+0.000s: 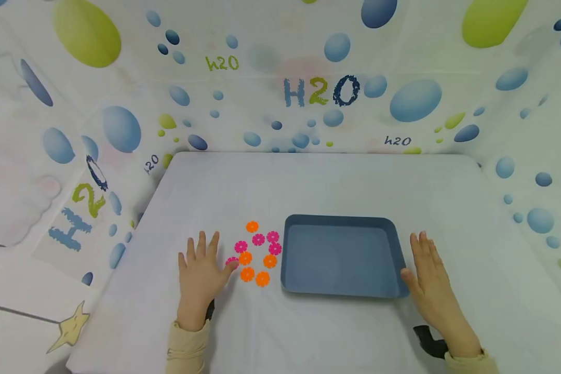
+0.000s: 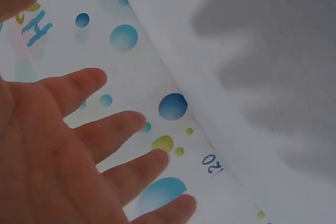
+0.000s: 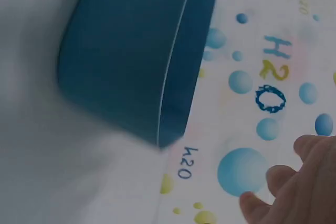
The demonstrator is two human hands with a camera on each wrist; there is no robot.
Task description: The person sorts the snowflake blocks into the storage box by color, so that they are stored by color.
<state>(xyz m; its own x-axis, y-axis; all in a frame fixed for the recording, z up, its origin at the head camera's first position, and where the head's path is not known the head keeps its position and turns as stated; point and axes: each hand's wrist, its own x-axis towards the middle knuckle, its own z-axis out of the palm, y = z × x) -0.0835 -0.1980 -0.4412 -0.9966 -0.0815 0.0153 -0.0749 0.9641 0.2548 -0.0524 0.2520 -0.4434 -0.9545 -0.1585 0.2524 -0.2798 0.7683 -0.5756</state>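
Observation:
Several small flower-shaped pieces, orange ones (image 1: 262,279) and pink ones (image 1: 258,239), lie loosely grouped on the white table, left of a blue-grey tray (image 1: 341,257). My left hand (image 1: 202,278) is beside the group with its fingers spread; its thumb overlaps a pink piece in the head view, and whether they touch I cannot tell. In the left wrist view the palm (image 2: 47,150) shows nothing held. On the tray's right side is my right hand (image 1: 431,288), fingers straight and holding nothing. Its thumb is near the tray's right rim; contact is unclear.
The white table (image 1: 327,182) reaches back to a wall sheet (image 1: 271,104) printed with blue and green drops and "H2O" lettering. A similar sheet hangs at the left, with a yellow star (image 1: 72,328) low on that side. Black wrist straps show near both cuffs.

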